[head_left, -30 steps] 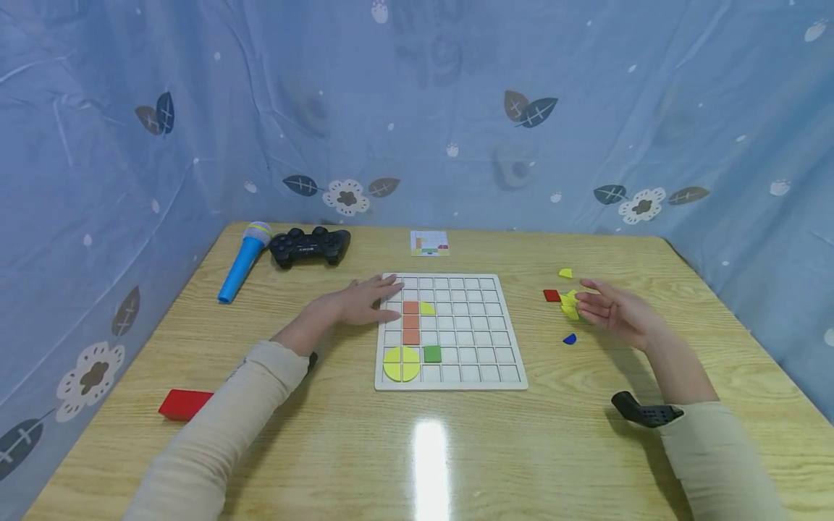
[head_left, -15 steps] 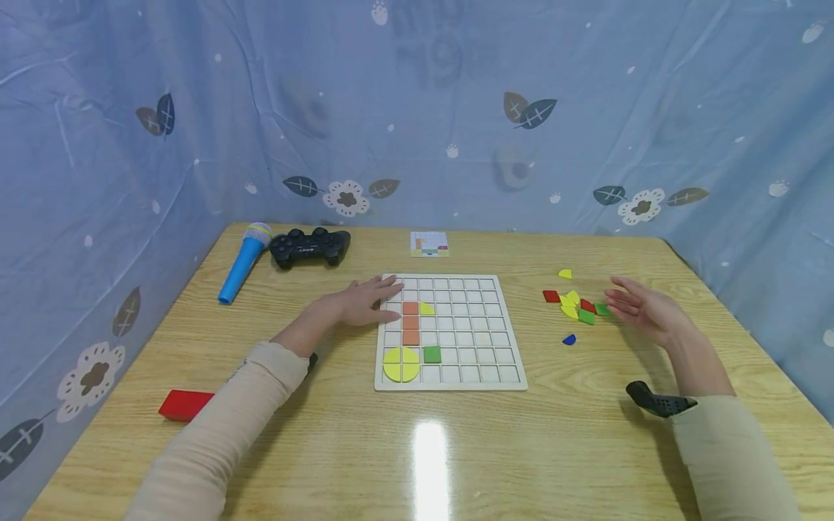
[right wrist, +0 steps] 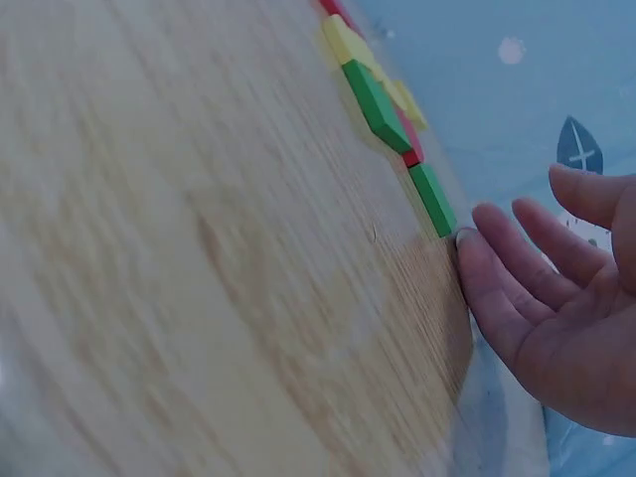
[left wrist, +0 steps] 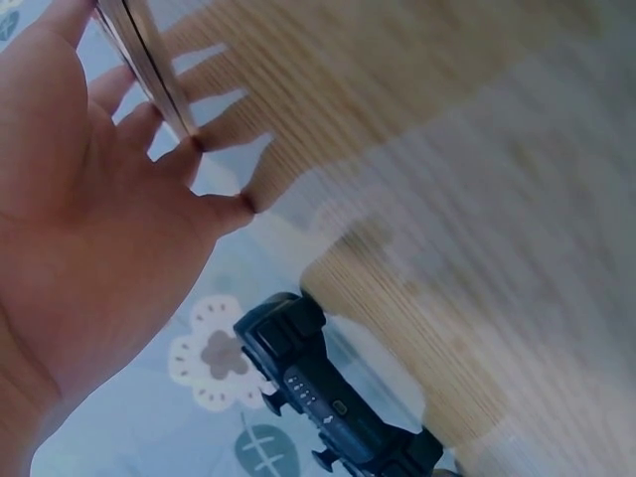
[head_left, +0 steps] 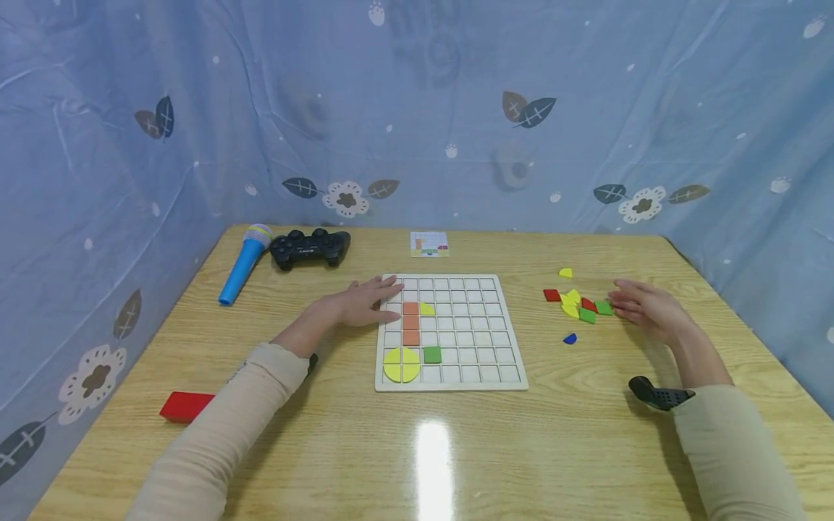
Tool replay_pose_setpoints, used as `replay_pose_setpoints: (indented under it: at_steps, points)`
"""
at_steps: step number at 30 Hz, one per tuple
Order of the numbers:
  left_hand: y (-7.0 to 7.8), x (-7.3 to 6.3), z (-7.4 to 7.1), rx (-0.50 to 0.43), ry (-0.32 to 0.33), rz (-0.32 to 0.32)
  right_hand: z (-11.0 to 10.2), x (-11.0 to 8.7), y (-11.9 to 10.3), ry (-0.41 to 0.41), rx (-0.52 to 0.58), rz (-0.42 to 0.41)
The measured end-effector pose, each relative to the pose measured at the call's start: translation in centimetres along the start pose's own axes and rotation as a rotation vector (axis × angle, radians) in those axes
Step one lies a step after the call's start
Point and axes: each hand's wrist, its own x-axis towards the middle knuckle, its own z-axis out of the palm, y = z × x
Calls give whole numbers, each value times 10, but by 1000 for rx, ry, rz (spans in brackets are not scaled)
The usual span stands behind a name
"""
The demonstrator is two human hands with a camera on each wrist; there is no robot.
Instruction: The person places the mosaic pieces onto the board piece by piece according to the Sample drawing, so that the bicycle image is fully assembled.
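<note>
My left hand (head_left: 357,302) rests with spread fingers on the left edge of a white grid board (head_left: 468,318). In the left wrist view its fingertips meet the board's side (left wrist: 149,75). On the grid lie a yellow disc of quarter pieces (head_left: 401,364), a column of orange squares (head_left: 411,324), a yellow quarter (head_left: 426,310) and a green square (head_left: 432,354). To the right, my right hand (head_left: 651,311) holds nothing, its fingers loosely bent. Its fingertips are right at a green tile (right wrist: 433,199), at the end of a small pile of yellow pieces (head_left: 570,305), red tiles (head_left: 552,296) and another green tile (head_left: 587,316).
A blue half-round piece (head_left: 570,339) and a yellow one (head_left: 565,273) lie apart from the pile. Behind the board is a printed pattern card (head_left: 429,244). A game controller (head_left: 310,247), a toy microphone (head_left: 244,263) and a red block (head_left: 185,407) are on the left.
My right hand has moved right from over the pile, uncovering the red and green tiles there, then come slightly lower beside the outer green tile. The left hand has stayed still.
</note>
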Motion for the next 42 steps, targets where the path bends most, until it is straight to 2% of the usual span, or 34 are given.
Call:
replay_pose_setpoints:
  at_steps: [3, 7, 15, 19, 31, 42]
  points:
    - [0, 0, 1, -4, -3, -3, 2, 0, 0, 1, -192, -29]
    - [-1, 0, 0, -10, 2, 8, 3, -2, 1, -13, -371, -69]
    - [-3, 2, 1, -5, 1, 18, 7, -5, 1, 1, -608, -133]
    - [-4, 2, 1, -12, 5, 30, 10, -5, 0, 5, -663, -150]
    - [-2, 1, 0, -17, -4, 22, 14, -1, 4, 64, -720, -178]
    - [-1, -1, 0, -30, 14, 41, 22, -5, -4, 89, -751, -128]
